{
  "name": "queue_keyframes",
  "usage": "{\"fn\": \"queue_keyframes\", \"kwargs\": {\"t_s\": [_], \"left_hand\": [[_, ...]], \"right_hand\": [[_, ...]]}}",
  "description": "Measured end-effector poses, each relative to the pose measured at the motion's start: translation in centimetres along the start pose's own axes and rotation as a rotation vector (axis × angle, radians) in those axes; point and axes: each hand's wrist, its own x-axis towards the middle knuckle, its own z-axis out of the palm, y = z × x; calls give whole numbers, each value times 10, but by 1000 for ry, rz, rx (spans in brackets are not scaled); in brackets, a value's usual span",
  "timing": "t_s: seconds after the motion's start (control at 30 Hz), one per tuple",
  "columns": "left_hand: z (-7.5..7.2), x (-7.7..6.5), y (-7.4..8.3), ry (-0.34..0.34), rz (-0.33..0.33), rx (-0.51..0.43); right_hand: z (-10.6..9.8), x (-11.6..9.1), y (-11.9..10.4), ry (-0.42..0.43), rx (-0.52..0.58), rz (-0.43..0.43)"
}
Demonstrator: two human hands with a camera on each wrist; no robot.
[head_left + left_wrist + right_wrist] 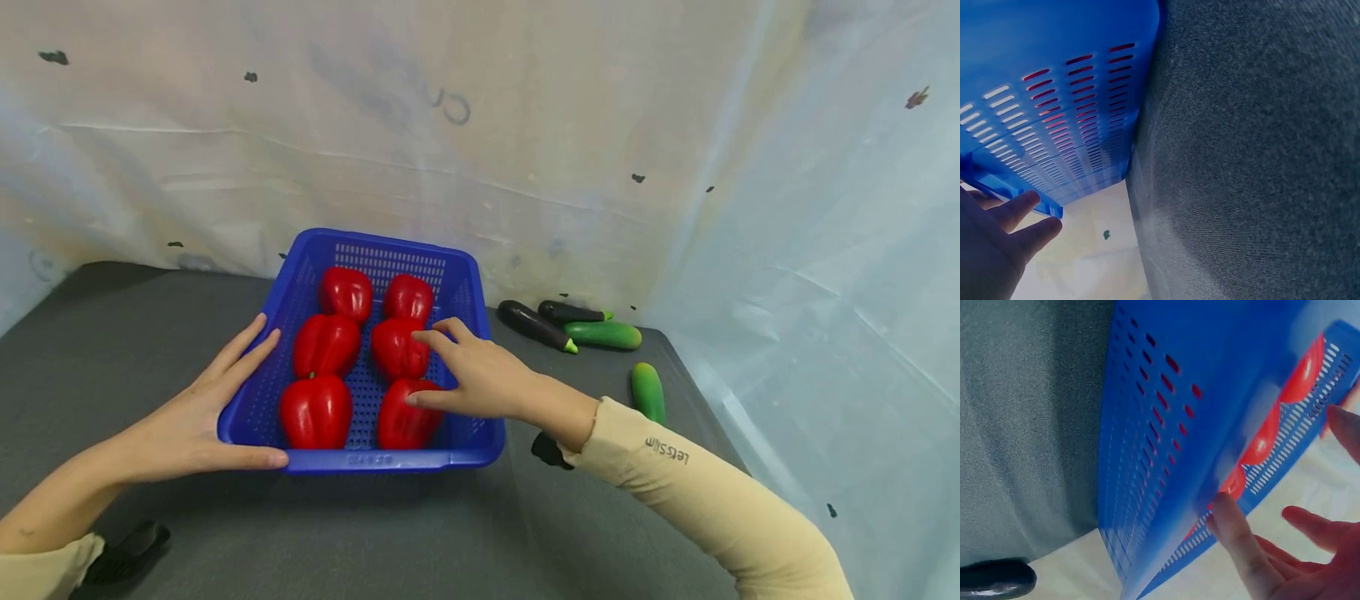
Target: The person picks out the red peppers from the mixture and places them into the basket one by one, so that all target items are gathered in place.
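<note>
Several red bell peppers (pixel 327 345) lie in two columns in a blue plastic basket (pixel 363 459) with slotted walls. At the basket's left side, my left hand (pixel 198 425) is spread, its straight fingers along the left rim and its thumb at the front rim. The left wrist view shows the fingers (pixel 1035 236) right by the basket's rim. My right hand (pixel 483 375) reaches over the right rim, its fingers apart above the peppers in the right column. It overlaps the middle and front ones in the head view. Nothing is gripped in it.
Right of the basket, two dark eggplants (pixel 534 323) and a green cucumber-like vegetable (pixel 603 335) lie near the back edge of the grey table (pixel 465 533). Another green one (pixel 647 392) lies closer, beyond the right forearm. Plastic sheeting (pixel 525 125) hangs behind and at right.
</note>
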Motion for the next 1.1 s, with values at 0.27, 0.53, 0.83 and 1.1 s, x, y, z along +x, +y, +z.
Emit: {"fn": "queue_keyframes", "kwargs": {"t_s": [0.27, 0.53, 0.83, 1.1], "left_hand": [[0, 0, -1, 3, 7, -7], [0, 0, -1, 7, 9, 3], [-1, -1, -3, 15, -5, 32], [-2, 0, -5, 10, -42, 57]], "right_hand": [[0, -10, 6, 126, 55, -43], [6, -16, 12, 201, 43, -61], [14, -20, 18, 237, 71, -56], [16, -24, 24, 280, 82, -50]]}}
